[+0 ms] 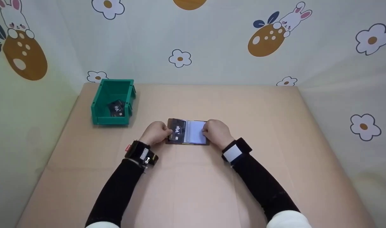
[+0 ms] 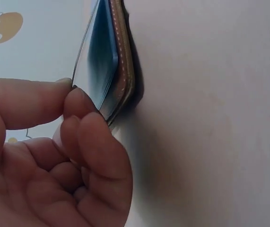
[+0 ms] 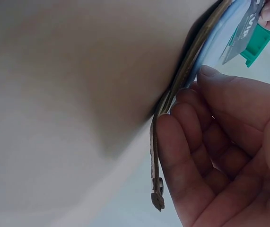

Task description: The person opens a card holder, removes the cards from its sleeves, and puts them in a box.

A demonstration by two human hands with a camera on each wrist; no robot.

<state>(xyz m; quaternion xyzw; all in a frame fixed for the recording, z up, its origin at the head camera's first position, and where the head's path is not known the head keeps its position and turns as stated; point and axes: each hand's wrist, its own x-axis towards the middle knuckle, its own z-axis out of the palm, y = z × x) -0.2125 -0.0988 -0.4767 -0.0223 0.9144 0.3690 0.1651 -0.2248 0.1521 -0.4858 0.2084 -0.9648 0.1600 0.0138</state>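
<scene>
A brown leather card holder point(image 2: 125, 56) with pale stitching lies open on the table in front of both hands. Clear plastic sleeves point(image 1: 196, 134) fill its inside. Over its left part is a black card point(image 1: 180, 133) printed "Vip", tilted up from the sleeves in the right wrist view. My left hand point(image 1: 155, 132) pinches the card's outer edge between thumb and forefinger. At the opposite end, my right hand point(image 1: 217, 132) grips the holder's edge and sleeves, thumb on top. A strap point(image 3: 155, 151) with a metal snap point(image 3: 161, 185) sticks out past the right fingers.
A green plastic bin point(image 1: 112, 121) stands at the table's back left, with black "Vip" cards point(image 1: 117, 107) inside. Patterned cloth walls point(image 1: 211, 41) enclose the table point(image 1: 199, 190) at the back and both sides.
</scene>
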